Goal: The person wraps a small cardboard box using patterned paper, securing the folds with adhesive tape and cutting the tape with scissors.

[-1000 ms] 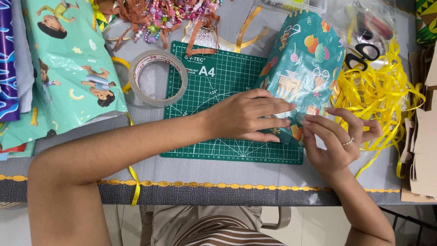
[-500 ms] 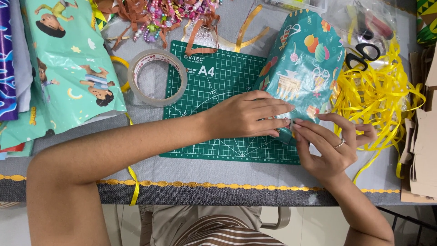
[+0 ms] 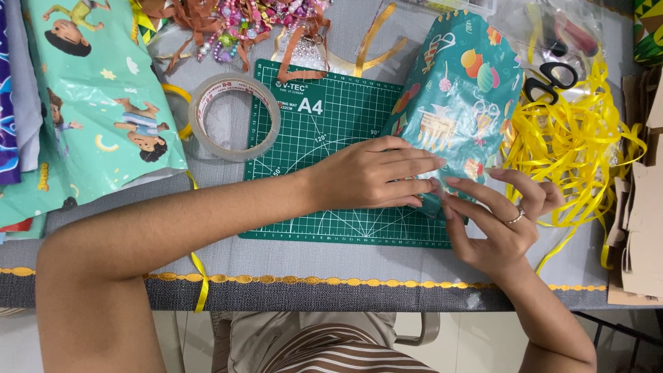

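Head view: grey table point(image 3: 138, 228), green cutting mat point(image 3: 331, 131), wrapped parcel point(image 3: 456, 97).

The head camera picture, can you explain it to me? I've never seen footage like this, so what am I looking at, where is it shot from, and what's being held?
There is no machine here: these are one person's two bare hands. The single camera sits on that person's head and looks down, so you see the arms reaching away over a grey table.

The left hand lies flat on a parcel wrapped in teal party-print paper, pressing it onto a green cutting mat. The right hand, wearing a ring, works with its fingertips at the parcel's near end.

Around them lie a roll of clear tape, a heap of yellow ribbon, black-handled scissors, sheets of cartoon gift wrap on the left, and brown ribbons with beads at the top.
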